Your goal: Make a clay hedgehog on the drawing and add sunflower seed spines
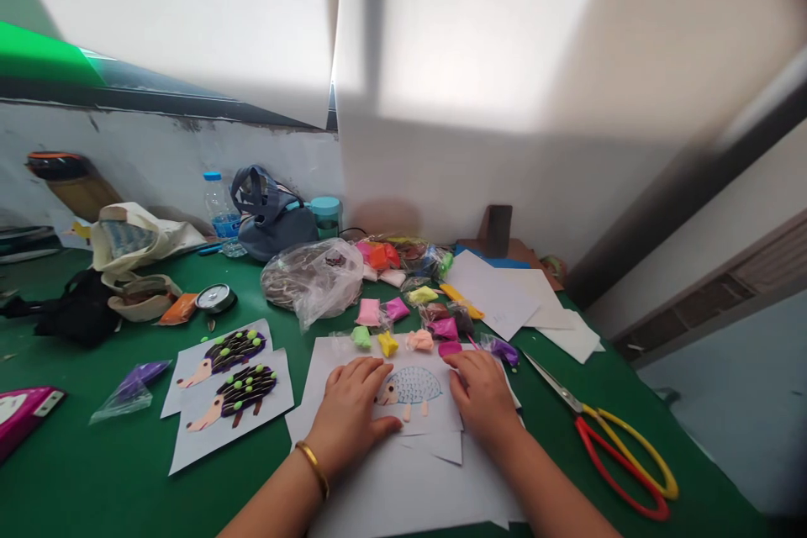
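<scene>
My left hand (354, 405) lies flat with spread fingers on the left edge of a small white paper. On that paper is a hedgehog picture (416, 385) with a blue scalloped body, a peach face and peach legs. At its right side rests my right hand (484, 393), fingers apart and holding nothing, the fingertips near a magenta clay piece (450, 349). Larger white sheets (403, 487) lie underneath. Just behind the picture sit green clay (361, 336), yellow clay (387, 343) and peach clay (420, 340).
Two finished-looking hedgehog cards (236, 412) lie to the left. Open-bladed or closed, I cannot tell, large scissors (577, 408) lie at the right. Behind are a clear plastic bag (321, 277), bagged clay, white papers (495, 294), a blue bag (274, 223) and a bottle (220, 206).
</scene>
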Available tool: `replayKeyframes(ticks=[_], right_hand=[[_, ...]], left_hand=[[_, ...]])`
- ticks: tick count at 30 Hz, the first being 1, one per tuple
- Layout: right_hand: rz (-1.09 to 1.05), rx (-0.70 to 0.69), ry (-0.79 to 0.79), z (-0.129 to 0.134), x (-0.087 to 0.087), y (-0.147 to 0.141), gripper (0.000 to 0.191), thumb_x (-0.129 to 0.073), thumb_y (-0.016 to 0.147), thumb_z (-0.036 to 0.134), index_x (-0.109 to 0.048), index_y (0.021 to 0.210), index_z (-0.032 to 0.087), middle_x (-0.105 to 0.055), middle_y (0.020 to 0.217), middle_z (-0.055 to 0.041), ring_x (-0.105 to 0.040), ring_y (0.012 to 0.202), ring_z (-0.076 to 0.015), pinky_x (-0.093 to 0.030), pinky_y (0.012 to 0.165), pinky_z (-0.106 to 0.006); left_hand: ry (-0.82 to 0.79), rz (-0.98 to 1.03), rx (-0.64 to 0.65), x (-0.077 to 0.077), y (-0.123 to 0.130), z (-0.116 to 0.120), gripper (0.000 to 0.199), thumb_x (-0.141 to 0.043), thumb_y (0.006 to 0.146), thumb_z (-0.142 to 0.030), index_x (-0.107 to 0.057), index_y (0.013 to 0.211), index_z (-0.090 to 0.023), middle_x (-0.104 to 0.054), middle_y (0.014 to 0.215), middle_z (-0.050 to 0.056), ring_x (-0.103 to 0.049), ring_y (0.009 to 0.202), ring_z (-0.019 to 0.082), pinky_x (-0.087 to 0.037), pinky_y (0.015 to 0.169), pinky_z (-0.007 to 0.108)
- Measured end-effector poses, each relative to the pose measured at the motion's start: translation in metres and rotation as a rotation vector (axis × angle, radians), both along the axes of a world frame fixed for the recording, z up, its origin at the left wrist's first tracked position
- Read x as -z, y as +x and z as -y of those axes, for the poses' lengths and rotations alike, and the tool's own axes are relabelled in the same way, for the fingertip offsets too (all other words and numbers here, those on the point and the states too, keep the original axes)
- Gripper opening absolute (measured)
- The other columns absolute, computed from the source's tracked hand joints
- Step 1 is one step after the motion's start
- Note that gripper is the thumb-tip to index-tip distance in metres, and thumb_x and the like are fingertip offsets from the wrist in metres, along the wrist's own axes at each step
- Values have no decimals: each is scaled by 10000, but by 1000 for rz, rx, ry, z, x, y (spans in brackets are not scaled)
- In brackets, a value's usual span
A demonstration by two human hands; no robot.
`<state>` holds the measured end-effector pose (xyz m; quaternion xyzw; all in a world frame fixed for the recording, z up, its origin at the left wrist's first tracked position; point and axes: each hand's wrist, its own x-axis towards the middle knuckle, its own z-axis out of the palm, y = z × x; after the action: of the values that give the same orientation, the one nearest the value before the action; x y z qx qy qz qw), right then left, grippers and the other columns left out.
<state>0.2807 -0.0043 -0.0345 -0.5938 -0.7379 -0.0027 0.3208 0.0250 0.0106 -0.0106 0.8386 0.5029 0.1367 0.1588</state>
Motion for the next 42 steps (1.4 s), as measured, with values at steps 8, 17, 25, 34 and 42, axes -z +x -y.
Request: replayKeyframes(ticks=[8,17,25,34,42], right_hand=[[7,-41,-45,4,-3,-8,199,-522,886,157,-683,984,223,-678,970,-60,-585,947,-242,-429,868,-400],[-9,-46,-61,5,-2,-9,197,-531,880,143,-688,965,226,-670,962,-55,-580,948,-237,-434,861,-392],[54,110,17,0,-7,10,238,-521,847,178,-660,1037,213,-641,1075,-87,-547,1045,-276,-417,904,-429],[270,460,-149,-16,6,87,304,-536,828,258,-668,1099,223,-643,1165,-126,-549,1055,-327,-439,817,-458],[100,404,23,-14,-4,72,292,-459,898,255,-584,1153,189,-654,1132,-129,-560,1070,-303,-438,896,-453]], left_hand=[[1,18,3,-2,1,0,700,-820,679,-379,-542,1315,-286,-553,1393,70,-455,1298,316,-295,1072,501],[3,32,4,-1,0,0,690,-814,689,-374,-539,1316,-295,-551,1389,66,-450,1303,317,-293,1075,499],[-11,14,3,-3,1,-1,686,-805,700,-378,-533,1323,-289,-544,1401,72,-445,1311,308,-286,1076,489],[3,44,11,2,-1,-1,690,-803,699,-394,-530,1326,-301,-548,1392,68,-448,1302,316,-288,1070,498],[-4,48,8,0,0,0,686,-808,694,-398,-543,1319,-300,-552,1386,72,-457,1294,326,-296,1071,517]])
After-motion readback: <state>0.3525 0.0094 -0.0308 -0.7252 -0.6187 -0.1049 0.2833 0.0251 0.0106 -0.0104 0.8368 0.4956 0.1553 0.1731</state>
